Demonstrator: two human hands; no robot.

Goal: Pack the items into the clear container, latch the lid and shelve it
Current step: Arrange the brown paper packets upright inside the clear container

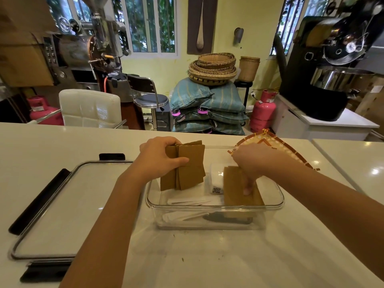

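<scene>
White glossy countertop (187, 256) is filling the foreground, with a cluttered workroom behind it: metal roasting machines left and right, a stack of round woven baskets (213, 67) sitting on blue-green striped sacks (207, 109), two pink gas cylinders (262, 110) on the floor, a white padded chair (89, 108) just past the counter edge. Clear rectangular plastic container (214, 206) is sitting open at the middle of the counter, near the front. Its transparent lid with black latch flaps (52, 206) is lying flat on the counter to the left, just beside the container, not on it. Left hand (160, 159) is gripping a bundle of flat brown cardboard sleeves (187, 165), fingers closed around the upper part, the bundle hanging upright over the left end of the container, its lower edge dipping inside the rim. Right hand (249, 165) is reaching down into the right end, fingers pressing on a second stack of brown cardboard sleeves (239, 188) that is leaning inside the container; whether it is pinching the stack or only pushing on it cannot be told. Between the two stacks a small white packet with a printed code label (216, 183) is lying inside, and flat white paper pieces (187, 200) are lying along the container's floor. Woven yellow-and-brown flat tray (268, 142) is resting on the counter behind the right wrist, touching or nearly touching the container's far corner.
</scene>
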